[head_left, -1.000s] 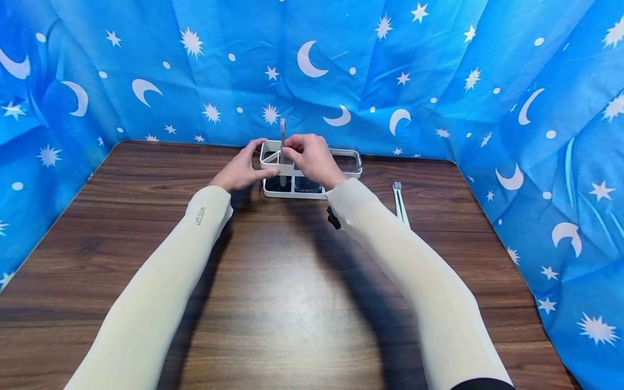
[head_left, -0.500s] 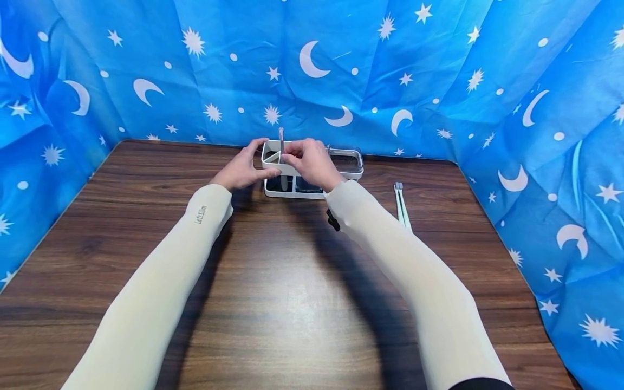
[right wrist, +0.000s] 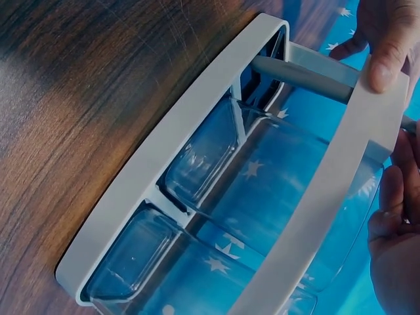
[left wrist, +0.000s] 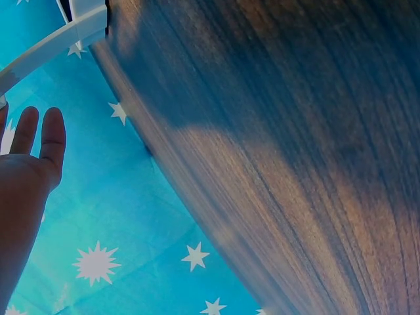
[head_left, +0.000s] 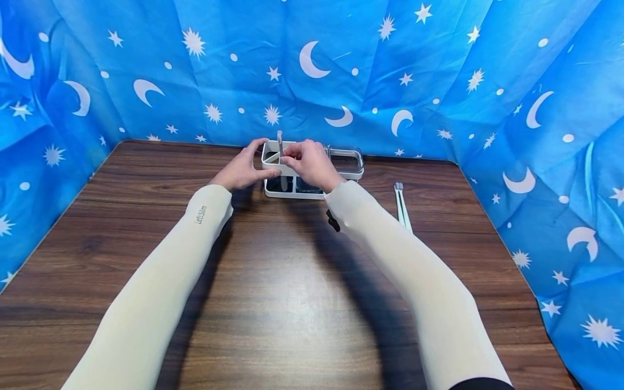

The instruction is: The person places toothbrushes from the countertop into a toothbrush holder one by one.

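A white toothbrush holder (head_left: 287, 195) with a two-level frame stands at the back of the table. My left hand (head_left: 241, 169) grips its left end, with the thumb (right wrist: 386, 65) on the front of the upper rim and a finger behind. My right hand (head_left: 314, 162) pinches an upright toothbrush (head_left: 280, 141) with a clear-looking top. Its grey handle (right wrist: 305, 79) passes down through the upper frame, with the lower end at the base in the right wrist view. In the left wrist view, several left fingers extend below the white frame (left wrist: 46, 49).
Clear cups (right wrist: 262, 170) sit in the holder's other compartments. Two pale green toothbrushes (head_left: 399, 205) lie on the wooden table (head_left: 273, 281), partly behind my right sleeve. A blue curtain (head_left: 195, 81) with moons and stars hangs right behind the holder and along both sides.
The toothbrush has dropped lower into the left part of the holder, and my right hand has come down slightly with it. My left hand keeps its grip on the frame.
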Motion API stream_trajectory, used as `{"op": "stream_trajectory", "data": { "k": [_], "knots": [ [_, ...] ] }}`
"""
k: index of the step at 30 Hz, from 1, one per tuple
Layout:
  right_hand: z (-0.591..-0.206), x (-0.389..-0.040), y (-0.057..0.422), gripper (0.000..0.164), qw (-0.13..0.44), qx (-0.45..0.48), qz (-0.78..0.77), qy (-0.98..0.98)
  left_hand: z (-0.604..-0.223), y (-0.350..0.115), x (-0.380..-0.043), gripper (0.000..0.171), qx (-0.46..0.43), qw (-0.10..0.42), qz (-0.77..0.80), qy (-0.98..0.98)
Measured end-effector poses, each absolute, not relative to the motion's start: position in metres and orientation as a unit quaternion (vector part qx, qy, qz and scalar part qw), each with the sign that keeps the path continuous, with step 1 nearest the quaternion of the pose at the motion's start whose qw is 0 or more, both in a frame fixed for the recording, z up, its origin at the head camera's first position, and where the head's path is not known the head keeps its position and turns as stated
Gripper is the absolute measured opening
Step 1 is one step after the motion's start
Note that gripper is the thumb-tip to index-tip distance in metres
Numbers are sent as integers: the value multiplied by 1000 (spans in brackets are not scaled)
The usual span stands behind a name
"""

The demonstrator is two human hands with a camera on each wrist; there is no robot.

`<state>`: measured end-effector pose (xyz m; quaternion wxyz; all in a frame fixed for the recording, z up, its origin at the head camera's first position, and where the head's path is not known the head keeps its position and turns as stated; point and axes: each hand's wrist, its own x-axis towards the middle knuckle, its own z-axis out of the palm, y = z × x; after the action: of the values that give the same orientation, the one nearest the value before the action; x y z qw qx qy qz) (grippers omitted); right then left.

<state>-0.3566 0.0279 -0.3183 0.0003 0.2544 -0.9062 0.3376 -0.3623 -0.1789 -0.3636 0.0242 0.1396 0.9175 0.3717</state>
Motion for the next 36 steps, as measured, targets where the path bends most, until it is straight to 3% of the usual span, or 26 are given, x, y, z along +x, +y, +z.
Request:
{"op": "stream_trajectory", "data": {
  "k": [9, 22, 36],
  "knots": [
    [-314, -354, 40, 26, -18, 236, 358, -903, -363, -180, -363, 98, 139, 26, 365, 920],
    [-308, -354, 69, 32, 34, 215, 327, -920, -362, -181, -363, 102, 136, 28, 360, 923],
    [-313, -352, 127, 26, 97, 190, 335, -918, -365, -181, -362, 101, 145, 25, 352, 924]
  ]
}}
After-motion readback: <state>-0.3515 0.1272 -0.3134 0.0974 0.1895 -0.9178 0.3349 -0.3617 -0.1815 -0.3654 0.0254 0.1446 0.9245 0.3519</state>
